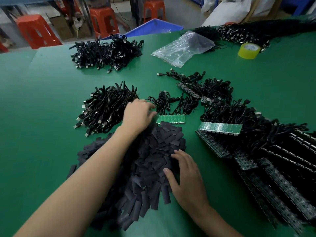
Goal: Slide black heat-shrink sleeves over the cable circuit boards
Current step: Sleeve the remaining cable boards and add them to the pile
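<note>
I am reaching my left hand (138, 115) to the left end of the green strip of circuit boards (171, 119). It is lying mid-surface (42, 86), just beyond the heap of black sleeves (145, 161). The fingers are blurred, so I cannot tell whether they are pinching anything. My right hand (186, 177) is resting flat, fingers spread and holding nothing, on the heap's right side toward the near edge.

What I am worrying about: the cables (164, 101) on that strip are looping into each other, so lifting one board could be dragging its neighbours along and straining the wire joints. My forearm (95, 168) is lying across the heap, and sweeping it sideways could be scattering sleeves. A flattened sleeve may also be snagging on a board's corner.

Counting:
- two hands
- one sleeve heap, its pieces too many to count
- two green strips face up, the second green strip (220, 128) lying nearer the right edge
- dark stacked strips (273, 185) along the right edge, too overlapped to count
- the near cable heap (106, 110) and the far cable heap (107, 52) on the left
- one tape roll (248, 50)
- one clear bag (183, 47)
</note>
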